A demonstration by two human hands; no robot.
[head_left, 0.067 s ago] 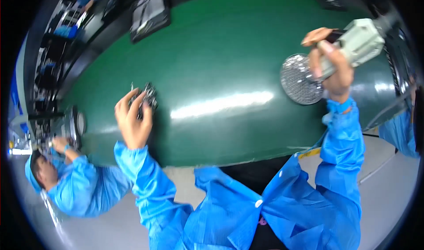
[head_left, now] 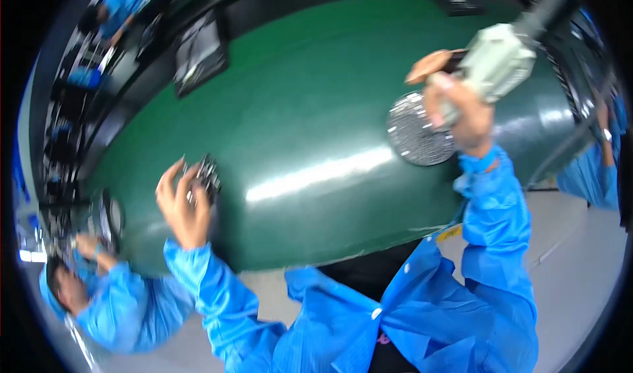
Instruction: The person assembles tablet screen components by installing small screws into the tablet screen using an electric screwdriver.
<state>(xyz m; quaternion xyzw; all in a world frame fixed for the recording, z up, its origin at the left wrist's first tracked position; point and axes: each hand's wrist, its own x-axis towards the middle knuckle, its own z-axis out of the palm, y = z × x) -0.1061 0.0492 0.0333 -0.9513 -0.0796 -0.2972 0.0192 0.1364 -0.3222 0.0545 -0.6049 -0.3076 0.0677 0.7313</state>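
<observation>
My left hand (head_left: 183,208) rests low over the left part of the green tabletop, fingers curled round a clump of small dark and silver metal parts (head_left: 210,177). The fingers partly cover the clump, and its exact kind cannot be made out. On the right, my right hand (head_left: 465,112) is wrapped round a pale grey-green handheld tool (head_left: 498,63) with a faceted body and a dark rear end. Its front end, pointing down and to the left, is hidden by my fingers. Beside and below that hand lies a round, shiny silver disc (head_left: 417,139) with a grainy surface.
A long green table (head_left: 303,109) spreads before me. Dark trays (head_left: 201,53) stand along its far edge. A co-worker in blue (head_left: 125,307) sits at the left, hands at a round-ended device (head_left: 112,218). Another blue sleeve (head_left: 587,178) shows at the right.
The whole view has tilted, so table, trays and hands appear further left and lower. My hands keep nearly the same places relative to the clump and the disc.
</observation>
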